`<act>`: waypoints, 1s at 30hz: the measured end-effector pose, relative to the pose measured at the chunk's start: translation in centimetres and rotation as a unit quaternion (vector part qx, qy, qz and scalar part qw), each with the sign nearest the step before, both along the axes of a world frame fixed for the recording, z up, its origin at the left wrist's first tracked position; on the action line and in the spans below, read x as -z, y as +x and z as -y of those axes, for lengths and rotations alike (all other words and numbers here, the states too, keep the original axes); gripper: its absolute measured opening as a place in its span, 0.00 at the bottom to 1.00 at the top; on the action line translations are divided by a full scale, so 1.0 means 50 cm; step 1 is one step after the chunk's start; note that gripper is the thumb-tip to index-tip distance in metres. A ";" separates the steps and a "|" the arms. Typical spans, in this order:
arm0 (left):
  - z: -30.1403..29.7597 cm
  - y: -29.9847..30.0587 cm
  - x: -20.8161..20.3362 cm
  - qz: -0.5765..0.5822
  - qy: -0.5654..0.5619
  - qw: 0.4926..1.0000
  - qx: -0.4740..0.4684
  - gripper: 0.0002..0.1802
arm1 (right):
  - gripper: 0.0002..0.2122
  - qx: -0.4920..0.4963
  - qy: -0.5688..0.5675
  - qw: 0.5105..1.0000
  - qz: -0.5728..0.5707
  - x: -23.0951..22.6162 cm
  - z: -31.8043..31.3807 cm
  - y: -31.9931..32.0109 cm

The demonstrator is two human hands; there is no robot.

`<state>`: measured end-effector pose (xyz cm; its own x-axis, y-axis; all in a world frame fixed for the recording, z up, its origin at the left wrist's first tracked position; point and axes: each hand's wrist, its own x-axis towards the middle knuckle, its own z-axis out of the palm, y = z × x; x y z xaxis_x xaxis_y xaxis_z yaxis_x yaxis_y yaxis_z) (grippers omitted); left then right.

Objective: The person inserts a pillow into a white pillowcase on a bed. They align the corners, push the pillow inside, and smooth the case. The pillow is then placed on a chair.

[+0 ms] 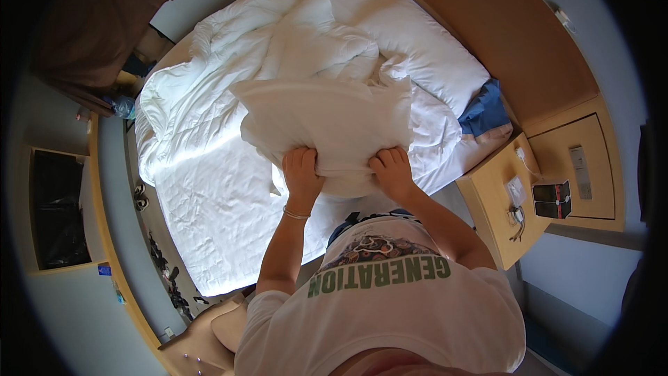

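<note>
A white pillow (327, 117) is held up in front of me, above the near side of the bed. My left hand (302, 170) is closed on its lower edge, fingers curled over the fabric. To the right, my right hand (392, 170) grips the same edge, also with bent fingers. The pillow's far corners stick out to the left and right. Beneath and beyond it lies a rumpled white duvet (236, 49), bunched toward the far left of the bed. A white sheet (202, 216) covers the near left part of the mattress.
Another white pillow (417, 42) lies against the brown headboard (501, 28), with blue fabric (485, 110) at its near end. A wooden nightstand (487, 191) bears cables and a dark box (552, 200). An armchair (216, 331) stands near left, and a brown curtain (97, 21) hangs far left.
</note>
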<state>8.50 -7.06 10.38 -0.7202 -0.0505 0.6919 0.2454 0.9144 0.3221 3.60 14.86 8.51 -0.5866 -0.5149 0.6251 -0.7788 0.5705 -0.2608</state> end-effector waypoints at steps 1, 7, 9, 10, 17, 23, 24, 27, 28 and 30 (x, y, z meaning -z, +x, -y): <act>-0.011 0.014 0.003 0.022 0.010 1.000 0.004 0.14 | 0.15 0.000 -0.001 1.000 -0.006 -0.002 -0.007 -0.007; -0.110 0.047 0.013 0.071 -0.010 0.995 0.074 0.12 | 0.12 0.007 -0.076 0.992 0.101 -0.044 0.010 -0.040; -0.101 0.029 0.015 0.030 -0.036 0.999 0.014 0.11 | 0.13 -0.044 -0.076 0.990 0.109 -0.049 0.024 -0.015; -0.088 0.018 0.017 0.009 -0.049 0.999 -0.009 0.11 | 0.14 -0.073 -0.074 0.989 0.103 -0.048 0.032 0.001; 0.000 -0.016 0.020 0.021 0.038 0.999 -0.032 0.06 | 0.20 0.008 -0.087 0.996 0.012 -0.018 0.033 -0.052; -0.002 -0.055 0.030 0.054 0.052 0.983 -0.168 0.07 | 0.17 0.077 -0.067 0.992 0.079 0.071 0.029 -0.053; 0.000 -0.056 0.034 0.020 0.048 0.989 -0.139 0.07 | 0.16 0.045 -0.035 0.990 0.133 0.092 0.026 -0.033; 0.001 -0.040 0.051 -0.009 0.058 0.997 -0.058 0.07 | 0.16 -0.023 0.149 0.979 0.137 0.137 0.003 0.002; -0.004 -0.027 0.055 -0.008 0.061 0.998 -0.011 0.07 | 0.16 -0.018 0.118 0.983 0.138 0.141 -0.005 0.008; -0.016 -0.015 0.056 -0.002 0.059 0.997 0.042 0.07 | 0.16 0.007 0.130 0.967 0.220 0.128 -0.014 0.008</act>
